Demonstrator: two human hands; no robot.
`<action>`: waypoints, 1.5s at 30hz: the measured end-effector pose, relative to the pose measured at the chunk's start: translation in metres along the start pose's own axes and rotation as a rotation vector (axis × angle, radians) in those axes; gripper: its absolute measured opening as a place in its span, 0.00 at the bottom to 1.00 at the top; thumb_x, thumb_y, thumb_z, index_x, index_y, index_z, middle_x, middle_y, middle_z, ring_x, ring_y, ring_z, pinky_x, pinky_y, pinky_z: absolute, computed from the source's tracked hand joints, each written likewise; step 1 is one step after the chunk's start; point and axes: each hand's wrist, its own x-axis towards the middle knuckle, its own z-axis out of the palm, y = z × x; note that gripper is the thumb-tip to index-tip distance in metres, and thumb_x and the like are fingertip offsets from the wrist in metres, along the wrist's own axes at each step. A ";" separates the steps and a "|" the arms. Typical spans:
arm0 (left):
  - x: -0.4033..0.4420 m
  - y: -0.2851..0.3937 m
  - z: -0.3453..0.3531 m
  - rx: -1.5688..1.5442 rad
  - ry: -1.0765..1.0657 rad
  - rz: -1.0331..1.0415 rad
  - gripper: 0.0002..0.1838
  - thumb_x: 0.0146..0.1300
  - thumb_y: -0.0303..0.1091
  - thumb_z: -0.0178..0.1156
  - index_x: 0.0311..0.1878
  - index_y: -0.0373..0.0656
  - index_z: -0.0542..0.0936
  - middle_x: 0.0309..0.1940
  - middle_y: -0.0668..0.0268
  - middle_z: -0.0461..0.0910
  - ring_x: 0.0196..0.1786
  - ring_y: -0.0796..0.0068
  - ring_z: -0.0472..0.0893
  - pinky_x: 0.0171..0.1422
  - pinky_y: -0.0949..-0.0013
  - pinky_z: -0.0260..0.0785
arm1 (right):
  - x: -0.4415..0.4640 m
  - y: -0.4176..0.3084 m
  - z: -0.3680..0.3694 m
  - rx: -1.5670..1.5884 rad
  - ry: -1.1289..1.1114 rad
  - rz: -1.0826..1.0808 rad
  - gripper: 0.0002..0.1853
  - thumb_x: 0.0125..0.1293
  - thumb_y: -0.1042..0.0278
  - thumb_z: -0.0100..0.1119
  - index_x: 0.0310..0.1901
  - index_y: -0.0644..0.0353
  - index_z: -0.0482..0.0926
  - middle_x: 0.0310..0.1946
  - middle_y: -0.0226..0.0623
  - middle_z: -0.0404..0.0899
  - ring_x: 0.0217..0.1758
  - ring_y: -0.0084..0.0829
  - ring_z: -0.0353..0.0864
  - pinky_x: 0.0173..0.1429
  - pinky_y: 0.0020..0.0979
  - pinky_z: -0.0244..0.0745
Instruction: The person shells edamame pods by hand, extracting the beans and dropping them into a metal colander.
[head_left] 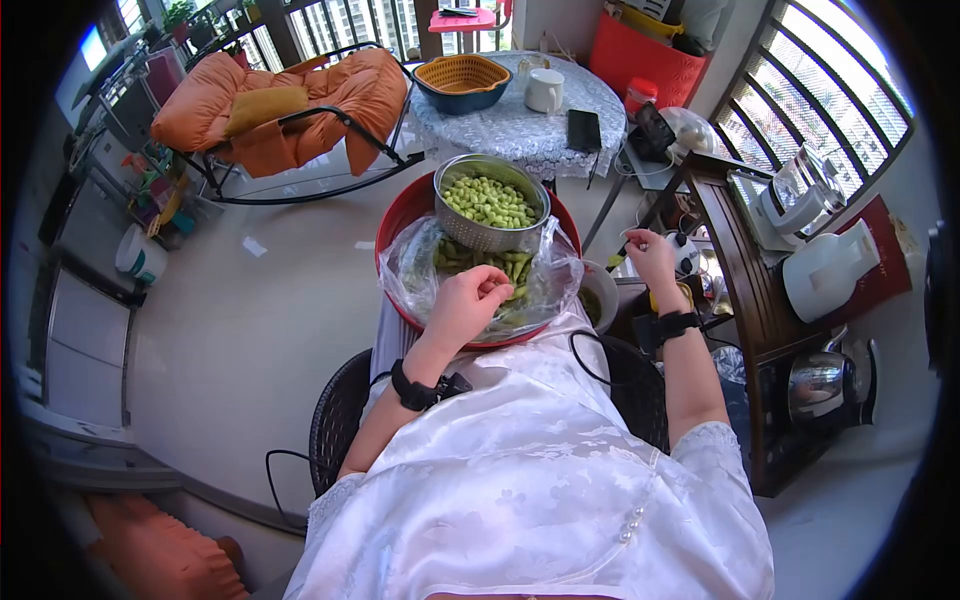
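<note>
My left hand is closed, fingertips pinched together, above the green bean pods in a clear plastic bag. What its fingers hold, if anything, is hidden. Out to the right, my right hand pinches a small green piece that looks like a bean pod. Below and left of that hand stands a pale bucket with green bits inside. A perforated metal colander full of shelled green beans rests at the far side of the red basin, which sits on my lap.
Ahead is a round table with a lace cloth, bearing an orange basket, a white mug and a black phone. A dark wooden shelf with kettles flanks my right side. An orange rocking chair stands ahead-left.
</note>
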 end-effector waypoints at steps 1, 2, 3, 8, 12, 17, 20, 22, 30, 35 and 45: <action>0.001 -0.003 0.001 -0.009 0.007 -0.005 0.11 0.62 0.33 0.66 0.42 0.36 0.83 0.29 0.60 0.85 0.31 0.72 0.85 0.38 0.70 0.76 | 0.000 -0.011 -0.002 0.000 -0.001 -0.001 0.14 0.58 0.67 0.64 0.46 0.59 0.86 0.33 0.37 0.86 0.35 0.30 0.85 0.42 0.29 0.78; 0.002 -0.006 0.001 -0.010 0.008 -0.006 0.11 0.62 0.33 0.66 0.42 0.36 0.83 0.29 0.60 0.85 0.31 0.72 0.85 0.38 0.70 0.76 | 0.001 -0.024 -0.002 0.128 0.058 -0.004 0.12 0.59 0.69 0.62 0.44 0.60 0.86 0.32 0.38 0.86 0.32 0.30 0.84 0.40 0.29 0.78; 0.003 -0.009 0.002 -0.014 0.039 -0.011 0.10 0.62 0.33 0.66 0.42 0.37 0.83 0.29 0.60 0.85 0.31 0.72 0.85 0.38 0.70 0.76 | 0.001 -0.038 -0.003 0.256 0.117 -0.007 0.11 0.60 0.70 0.60 0.43 0.61 0.86 0.30 0.39 0.85 0.30 0.31 0.83 0.39 0.29 0.78; 0.005 -0.012 -0.002 -0.011 0.070 -0.029 0.08 0.65 0.30 0.63 0.44 0.36 0.83 0.27 0.69 0.82 0.31 0.82 0.80 0.37 0.76 0.72 | -0.012 -0.112 -0.018 0.572 0.052 -0.115 0.07 0.62 0.73 0.54 0.35 0.65 0.82 0.24 0.36 0.79 0.23 0.28 0.74 0.32 0.29 0.70; 0.007 -0.016 -0.002 -0.042 0.131 -0.046 0.08 0.65 0.29 0.62 0.44 0.36 0.82 0.27 0.68 0.83 0.31 0.81 0.81 0.37 0.76 0.72 | -0.043 -0.174 -0.022 0.598 -0.044 -0.375 0.07 0.61 0.74 0.52 0.27 0.67 0.73 0.20 0.40 0.71 0.22 0.30 0.69 0.29 0.32 0.65; 0.007 -0.016 -0.005 -0.021 0.185 -0.027 0.08 0.65 0.29 0.62 0.44 0.35 0.82 0.27 0.67 0.83 0.31 0.81 0.81 0.38 0.75 0.73 | -0.062 -0.201 0.013 0.294 -0.305 -0.534 0.11 0.61 0.62 0.65 0.29 0.61 0.80 0.28 0.40 0.78 0.31 0.43 0.80 0.34 0.40 0.74; 0.008 -0.020 -0.004 -0.030 0.232 -0.007 0.07 0.63 0.33 0.64 0.41 0.41 0.84 0.27 0.62 0.85 0.30 0.69 0.85 0.36 0.67 0.75 | -0.070 -0.186 0.043 0.081 -0.335 -0.620 0.09 0.59 0.60 0.66 0.34 0.56 0.85 0.31 0.35 0.80 0.33 0.42 0.82 0.38 0.40 0.77; 0.006 -0.016 -0.004 0.015 0.209 -0.012 0.08 0.63 0.33 0.64 0.42 0.42 0.84 0.26 0.62 0.85 0.29 0.68 0.85 0.36 0.66 0.76 | -0.071 -0.183 0.046 0.052 -0.379 -0.620 0.09 0.59 0.60 0.66 0.36 0.55 0.85 0.31 0.36 0.81 0.34 0.43 0.82 0.39 0.40 0.77; 0.006 -0.020 -0.002 0.080 0.231 0.084 0.09 0.65 0.32 0.61 0.45 0.39 0.83 0.35 0.55 0.85 0.39 0.56 0.85 0.44 0.60 0.76 | -0.057 -0.185 0.031 0.881 -0.614 0.047 0.15 0.69 0.62 0.63 0.49 0.66 0.84 0.35 0.26 0.85 0.31 0.16 0.78 0.35 0.21 0.73; 0.001 0.003 -0.001 0.003 0.159 0.154 0.11 0.66 0.29 0.60 0.49 0.35 0.82 0.35 0.54 0.86 0.36 0.64 0.85 0.43 0.66 0.76 | -0.059 -0.186 0.022 0.995 -0.670 0.118 0.13 0.69 0.64 0.63 0.49 0.62 0.84 0.34 0.26 0.84 0.31 0.12 0.78 0.31 0.17 0.69; -0.003 0.014 -0.004 0.262 0.233 0.307 0.08 0.62 0.30 0.63 0.41 0.35 0.83 0.33 0.54 0.83 0.38 0.50 0.82 0.41 0.58 0.74 | -0.064 -0.194 0.015 0.893 -0.577 -0.034 0.11 0.67 0.67 0.64 0.44 0.65 0.86 0.31 0.25 0.84 0.32 0.12 0.77 0.35 0.17 0.71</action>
